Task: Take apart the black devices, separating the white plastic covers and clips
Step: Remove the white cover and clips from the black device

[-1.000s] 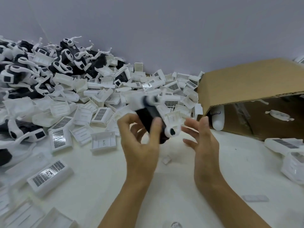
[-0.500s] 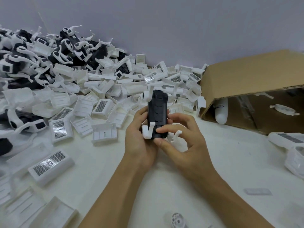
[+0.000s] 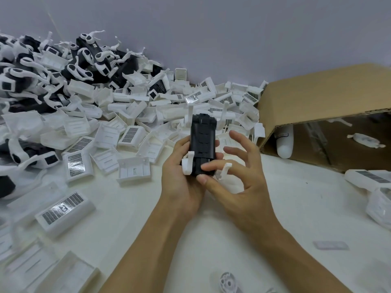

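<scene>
A black device (image 3: 202,142) stands upright above the white table, held in both hands. My left hand (image 3: 179,178) grips its left side from behind. My right hand (image 3: 234,182) pinches its lower end between thumb and forefinger, the other fingers spread. White clips stick out of the device: one hook at the lower left (image 3: 188,163), one at the lower right (image 3: 224,169), and two prongs at the top (image 3: 191,115). A heap of black devices with white clips (image 3: 63,66) lies at the far left.
Loose white plastic covers (image 3: 131,134) are strewn across the left and middle of the table. An open cardboard box (image 3: 317,98) lies on its side at the right, with white parts inside. More white pieces (image 3: 372,180) lie at the right edge.
The device went from tilted in my left hand to upright, and my right hand closed onto its lower end. In the last half second the hands barely moved.
</scene>
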`<state>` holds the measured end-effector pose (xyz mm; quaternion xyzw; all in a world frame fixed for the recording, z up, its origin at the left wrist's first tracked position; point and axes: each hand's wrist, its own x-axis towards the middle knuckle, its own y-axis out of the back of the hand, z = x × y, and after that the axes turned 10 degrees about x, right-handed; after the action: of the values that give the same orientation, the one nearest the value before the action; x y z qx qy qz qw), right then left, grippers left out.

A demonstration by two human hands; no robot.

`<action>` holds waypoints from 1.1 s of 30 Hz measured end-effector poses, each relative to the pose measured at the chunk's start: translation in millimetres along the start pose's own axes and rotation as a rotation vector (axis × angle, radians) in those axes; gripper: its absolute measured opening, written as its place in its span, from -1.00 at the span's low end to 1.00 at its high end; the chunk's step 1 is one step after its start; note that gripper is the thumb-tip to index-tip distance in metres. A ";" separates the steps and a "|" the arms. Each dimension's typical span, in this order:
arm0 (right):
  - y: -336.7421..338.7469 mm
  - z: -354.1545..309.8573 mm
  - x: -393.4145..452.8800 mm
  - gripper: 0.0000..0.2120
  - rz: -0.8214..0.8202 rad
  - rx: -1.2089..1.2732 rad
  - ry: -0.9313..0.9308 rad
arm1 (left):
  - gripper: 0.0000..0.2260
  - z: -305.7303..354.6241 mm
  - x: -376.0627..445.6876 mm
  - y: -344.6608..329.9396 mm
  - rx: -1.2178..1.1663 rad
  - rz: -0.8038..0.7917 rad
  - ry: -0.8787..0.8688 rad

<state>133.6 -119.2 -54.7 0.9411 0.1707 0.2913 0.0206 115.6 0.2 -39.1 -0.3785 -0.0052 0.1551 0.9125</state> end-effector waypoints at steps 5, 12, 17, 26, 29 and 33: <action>0.9 1.2 0.2 -0.77 -0.020 0.021 -0.012 | -0.61 -0.1 -2.3 -0.9 -0.001 0.011 -0.007; 0.9 1.1 -1.0 -0.78 -0.003 0.015 -0.070 | -0.61 -0.3 -1.3 -1.2 -0.003 0.012 0.003; 4.4 -2.5 1.7 -0.77 0.033 0.131 -0.166 | -0.77 -1.8 2.4 -1.7 0.041 0.089 -0.082; 13.7 0.5 8.4 -0.63 0.105 0.362 -0.394 | -0.73 -3.4 -8.1 6.1 0.978 0.280 -0.666; 17.0 3.2 12.3 -0.54 0.184 0.455 -0.440 | -0.58 -1.1 -13.2 18.3 1.471 0.806 -0.705; 17.5 8.4 14.2 -0.50 0.260 0.514 -0.490 | -0.52 -1.0 -12.2 32.3 1.740 0.760 -0.246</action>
<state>154.7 -130.4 -51.5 0.9711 0.1075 0.0052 -0.2130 95.1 17.5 -60.8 0.4749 0.1392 0.4289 0.7557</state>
